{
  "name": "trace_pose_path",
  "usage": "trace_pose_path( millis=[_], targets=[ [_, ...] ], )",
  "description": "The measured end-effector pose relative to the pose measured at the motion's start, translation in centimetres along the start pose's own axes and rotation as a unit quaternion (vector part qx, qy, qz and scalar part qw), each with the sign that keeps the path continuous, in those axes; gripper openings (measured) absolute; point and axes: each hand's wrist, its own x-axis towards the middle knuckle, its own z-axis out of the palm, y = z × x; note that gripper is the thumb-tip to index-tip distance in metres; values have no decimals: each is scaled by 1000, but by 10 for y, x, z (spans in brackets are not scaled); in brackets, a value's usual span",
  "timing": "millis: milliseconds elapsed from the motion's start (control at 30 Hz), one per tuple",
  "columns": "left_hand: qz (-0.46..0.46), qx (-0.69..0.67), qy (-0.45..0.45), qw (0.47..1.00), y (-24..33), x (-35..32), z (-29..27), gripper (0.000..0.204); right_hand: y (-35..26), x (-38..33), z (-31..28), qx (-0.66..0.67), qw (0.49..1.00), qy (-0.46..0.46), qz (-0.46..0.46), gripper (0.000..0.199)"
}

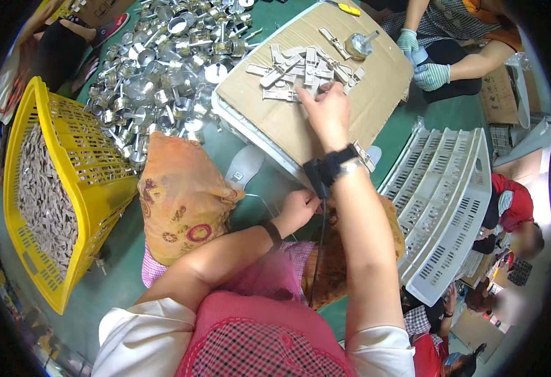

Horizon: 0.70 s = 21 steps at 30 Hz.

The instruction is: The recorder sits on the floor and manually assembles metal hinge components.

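Note:
Beige plastic clip-like pieces lie in a loose pile on a cardboard-covered work surface. My right hand rests at the near edge of this pile, its thumb apart from the curled fingers; no held piece is visible. My left hand is closed low beside the near edge of the work surface. Its curled fingers hide whatever may be between them. Farther back on the cardboard stand a round metal part with a stem and a single clip piece.
A heap of shiny metal parts spreads over the green floor at the far left. Left stands a yellow basket filled with greyish pieces. White crates are at right. A co-worker's gloved hands and a yellow cutter are at the far side.

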Motion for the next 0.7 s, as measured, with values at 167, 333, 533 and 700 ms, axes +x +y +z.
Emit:
trace_pose_path(
  millis=[167,333,533,700],
  targets=[
    [74,17,-6,997,2,2,-2,20,14,5,17,45,997,56,38,34],
    [-35,83,-48,995,27,-2,-7,23,40,3,-25,122,990,-2,65,32],
    [-6,25,-45,999,16,1,-12,25,109,-3,-106,192,963,-184,44,30],
    [-45,97,-44,993,29,-1,-11,25,158,-21,-144,386,906,-85,148,26]
  ],
)
